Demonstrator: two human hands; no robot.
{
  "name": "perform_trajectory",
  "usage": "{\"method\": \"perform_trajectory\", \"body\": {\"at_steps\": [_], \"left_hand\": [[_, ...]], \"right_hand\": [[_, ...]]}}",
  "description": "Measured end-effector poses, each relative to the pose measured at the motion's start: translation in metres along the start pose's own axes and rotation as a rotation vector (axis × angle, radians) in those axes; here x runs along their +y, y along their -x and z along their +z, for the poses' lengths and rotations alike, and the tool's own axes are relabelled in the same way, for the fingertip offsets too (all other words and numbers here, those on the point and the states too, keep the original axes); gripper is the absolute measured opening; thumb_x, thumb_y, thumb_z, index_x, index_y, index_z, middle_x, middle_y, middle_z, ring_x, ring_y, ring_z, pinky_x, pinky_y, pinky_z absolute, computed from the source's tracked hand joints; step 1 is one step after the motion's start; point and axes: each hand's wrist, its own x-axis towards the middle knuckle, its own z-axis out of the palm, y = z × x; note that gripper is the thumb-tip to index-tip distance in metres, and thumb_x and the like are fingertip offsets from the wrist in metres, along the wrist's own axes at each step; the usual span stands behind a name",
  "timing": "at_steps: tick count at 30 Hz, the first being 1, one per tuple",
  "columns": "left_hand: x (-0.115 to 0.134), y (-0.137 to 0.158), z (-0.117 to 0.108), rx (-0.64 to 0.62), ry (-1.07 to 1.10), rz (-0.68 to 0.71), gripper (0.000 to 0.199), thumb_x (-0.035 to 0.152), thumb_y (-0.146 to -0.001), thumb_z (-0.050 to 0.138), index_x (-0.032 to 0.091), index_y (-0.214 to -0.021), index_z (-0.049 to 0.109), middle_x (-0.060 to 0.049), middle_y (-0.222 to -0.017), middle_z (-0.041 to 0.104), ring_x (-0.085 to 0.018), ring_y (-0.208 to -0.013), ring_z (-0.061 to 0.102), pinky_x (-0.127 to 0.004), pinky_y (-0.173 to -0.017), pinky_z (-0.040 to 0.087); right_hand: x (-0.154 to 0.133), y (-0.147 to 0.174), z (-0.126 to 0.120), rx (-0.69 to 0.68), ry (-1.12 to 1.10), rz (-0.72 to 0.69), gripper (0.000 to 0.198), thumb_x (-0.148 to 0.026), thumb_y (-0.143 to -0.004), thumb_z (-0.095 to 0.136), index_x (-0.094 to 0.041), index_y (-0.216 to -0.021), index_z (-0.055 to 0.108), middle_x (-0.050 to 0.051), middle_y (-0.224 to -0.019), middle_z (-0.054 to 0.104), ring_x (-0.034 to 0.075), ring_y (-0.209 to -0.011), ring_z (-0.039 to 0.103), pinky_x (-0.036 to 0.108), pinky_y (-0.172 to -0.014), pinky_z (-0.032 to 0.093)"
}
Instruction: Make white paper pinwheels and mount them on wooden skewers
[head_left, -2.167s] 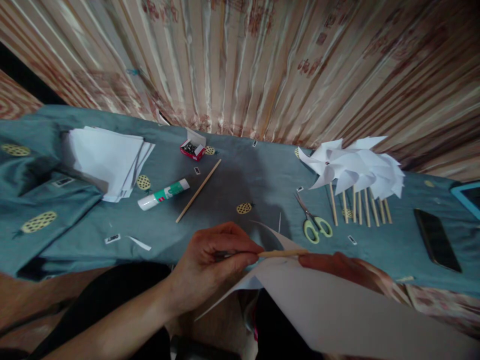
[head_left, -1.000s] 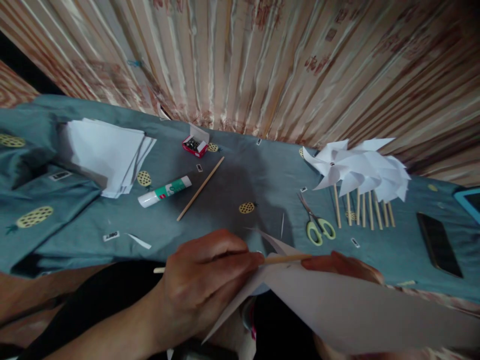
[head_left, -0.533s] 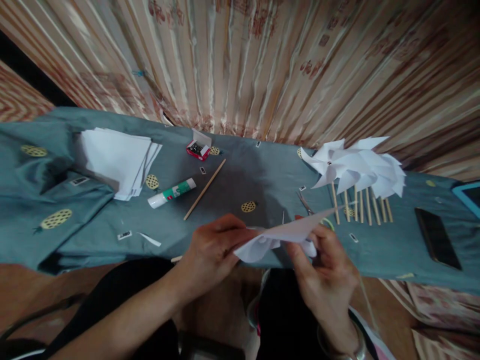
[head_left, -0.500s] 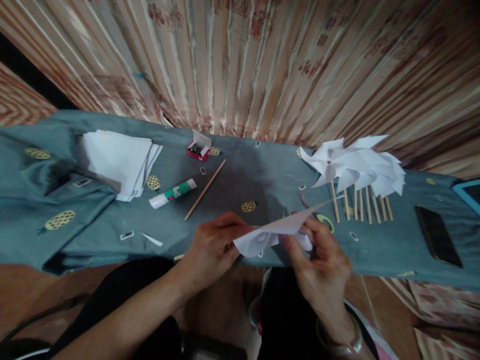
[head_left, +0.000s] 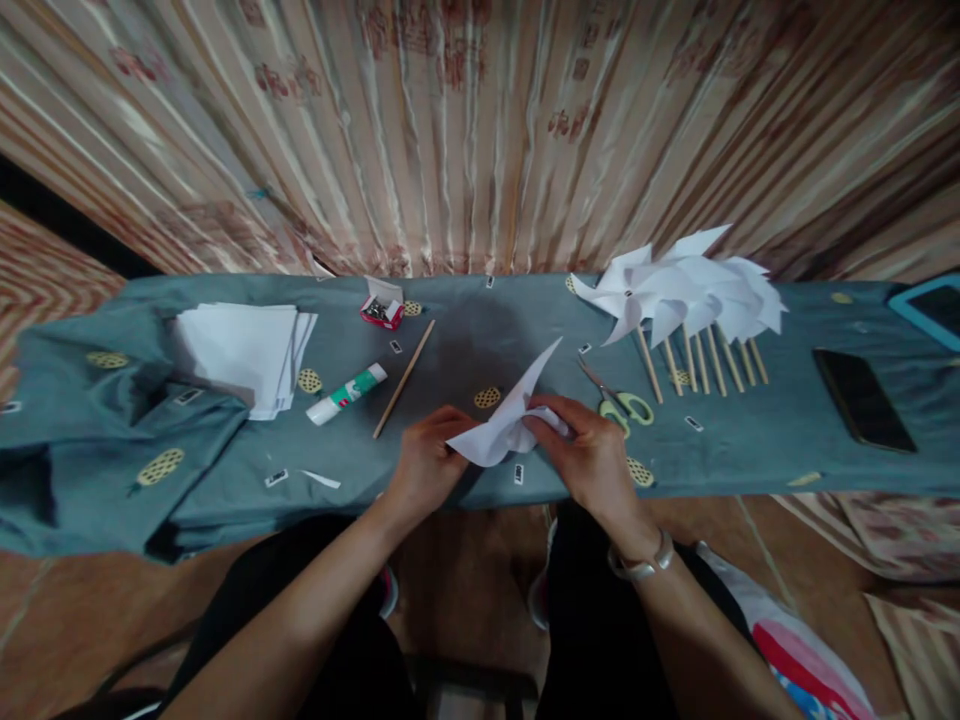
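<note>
Head view: pinching a curled paper pinwheel [head_left: 487,443] at near centre!
Closing left hand [head_left: 426,462] on its left edge, right hand [head_left: 594,455] on its right. Looking nearly shaped; showing finished-looking pinwheels [head_left: 697,293] far right, leaving stick [head_left: 404,379] and paper sheets [head_left: 244,350] at left. Aiming one blade [head_left: 534,378] farther away than half a second ago, baring the scissors [head_left: 616,397].

Beyond the gripped paper [head_left: 501,432], passage is afforded over the cloth [head_left: 517,318], bounded leftward by a stick [head_left: 403,380], rightward by scissors [head_left: 610,393].
</note>
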Motion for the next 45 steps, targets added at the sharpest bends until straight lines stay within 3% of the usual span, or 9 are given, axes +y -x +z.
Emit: {"method": "perform_trajectory", "body": {"at_steps": [15,25,34,45], "left_hand": [[-0.008,-0.007,0.0,-0.034,0.023,-0.016,0.015,0.026,-0.084,0.066,0.018,-0.086,0.079,-0.005,-0.078,0.071,-0.014,-0.068,0.066,-0.022,-0.065,0.052],[-0.008,-0.007,-0.002,-0.042,0.001,0.0,0.014,0.026,-0.085,0.067,0.018,-0.087,0.079,-0.005,-0.077,0.071,-0.013,-0.067,0.065,-0.021,-0.061,0.049],[-0.007,-0.005,-0.005,-0.031,-0.052,0.068,0.012,0.021,-0.086,0.066,0.017,-0.087,0.078,-0.005,-0.079,0.071,-0.012,-0.07,0.066,-0.02,-0.065,0.051],[-0.006,-0.006,-0.007,-0.01,-0.078,0.078,0.009,0.015,-0.083,0.069,0.016,-0.086,0.078,-0.004,-0.08,0.071,-0.012,-0.07,0.066,-0.02,-0.065,0.051]], "right_hand": [[0.011,-0.011,-0.003,-0.216,0.085,-0.197,0.026,-0.022,-0.093,0.05,-0.021,-0.113,0.067,0.008,-0.106,0.075,0.025,-0.099,0.069,0.041,-0.092,0.053],[0.012,-0.01,-0.002,-0.235,0.114,-0.249,0.027,-0.022,-0.096,0.046,-0.022,-0.115,0.064,0.009,-0.109,0.072,0.025,-0.103,0.067,0.042,-0.093,0.051],[0.009,-0.011,-0.004,-0.351,0.202,-0.341,0.026,-0.018,-0.097,0.039,-0.017,-0.114,0.058,0.015,-0.115,0.067,0.029,-0.112,0.061,0.046,-0.096,0.047],[0.004,-0.008,0.0,-0.292,0.239,-0.345,0.023,-0.016,-0.097,0.039,-0.018,-0.109,0.058,0.012,-0.102,0.068,0.03,-0.109,0.061,0.046,-0.096,0.044]]}}
